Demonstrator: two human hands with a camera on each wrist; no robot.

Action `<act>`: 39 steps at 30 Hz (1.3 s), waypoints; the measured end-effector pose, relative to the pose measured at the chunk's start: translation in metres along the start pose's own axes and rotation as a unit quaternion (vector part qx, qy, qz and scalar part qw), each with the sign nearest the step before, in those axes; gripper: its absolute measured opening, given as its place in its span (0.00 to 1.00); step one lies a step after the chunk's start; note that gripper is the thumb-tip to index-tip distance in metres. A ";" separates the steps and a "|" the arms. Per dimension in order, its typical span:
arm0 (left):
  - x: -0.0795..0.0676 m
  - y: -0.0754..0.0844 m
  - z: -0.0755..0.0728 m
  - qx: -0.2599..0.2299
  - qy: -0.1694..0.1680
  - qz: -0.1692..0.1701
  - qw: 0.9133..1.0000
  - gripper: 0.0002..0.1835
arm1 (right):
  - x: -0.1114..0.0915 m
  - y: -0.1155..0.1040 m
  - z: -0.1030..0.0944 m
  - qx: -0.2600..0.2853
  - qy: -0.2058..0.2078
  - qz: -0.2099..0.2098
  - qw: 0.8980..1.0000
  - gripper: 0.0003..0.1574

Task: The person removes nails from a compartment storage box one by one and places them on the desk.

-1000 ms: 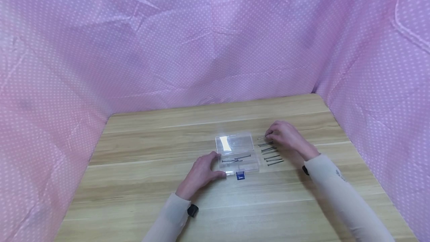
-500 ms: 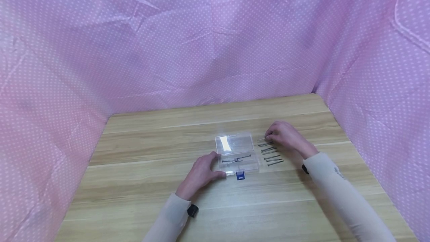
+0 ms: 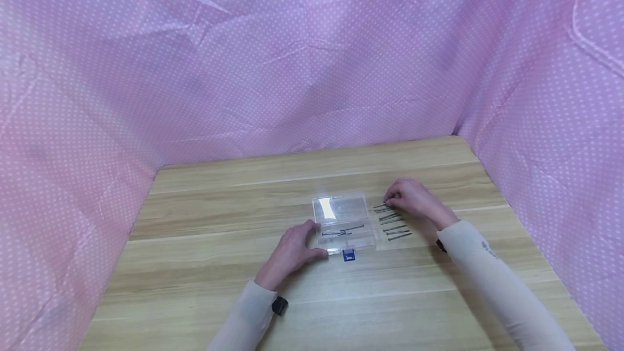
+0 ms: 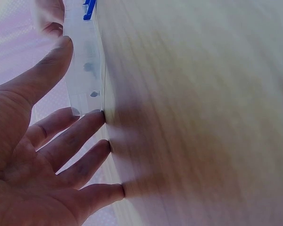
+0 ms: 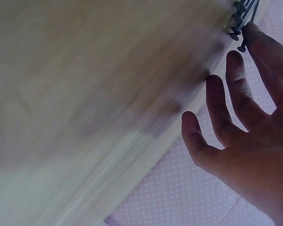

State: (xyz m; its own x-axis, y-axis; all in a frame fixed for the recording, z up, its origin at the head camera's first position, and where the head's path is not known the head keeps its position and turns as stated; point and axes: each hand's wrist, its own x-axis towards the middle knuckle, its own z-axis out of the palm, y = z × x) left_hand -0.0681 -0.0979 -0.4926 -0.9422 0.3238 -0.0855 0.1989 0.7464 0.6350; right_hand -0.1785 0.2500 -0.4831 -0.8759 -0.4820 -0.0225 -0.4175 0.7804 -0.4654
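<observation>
An opened clear plastic box lies on the table, its lid folded back and its blue latch toward the front. Several nails rest inside. My left hand holds the box by its left end, thumb at the front corner and index finger by the hinge side; in the left wrist view the other fingertips touch the table. To the box's right, my right hand pinches a nail between thumb and index finger. That nail slants at the far end of a column of loose nails.
The wood-grain table is enclosed at the back and sides by pink dotted cloth. Its far edge meets the cloth. Dark bands sit at both wrists.
My right hand has shifted slightly toward me, bringing the pinched nail nearer the other loose nails. The left hand and the box have stayed still.
</observation>
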 end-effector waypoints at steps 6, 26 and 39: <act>0.000 -0.001 0.000 0.001 0.000 0.002 1.000 0.35 | 0.002 0.000 0.000 -0.009 -0.003 -0.005 1.000 0.03; 0.001 -0.001 0.002 0.004 0.003 0.007 1.000 0.35 | 0.000 0.001 -0.001 -0.014 -0.006 -0.003 1.000 0.03; 0.000 -0.002 0.002 -0.003 0.003 0.004 1.000 0.35 | -0.001 0.000 0.001 -0.001 -0.002 0.013 1.000 0.06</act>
State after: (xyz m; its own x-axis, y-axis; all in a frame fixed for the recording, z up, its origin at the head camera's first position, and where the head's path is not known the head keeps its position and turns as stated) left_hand -0.0681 -0.0983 -0.4951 -0.9421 0.3267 -0.0754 0.2052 0.7397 0.6408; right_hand -0.1780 0.2503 -0.4842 -0.8852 -0.4637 -0.0381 -0.3956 0.7932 -0.4629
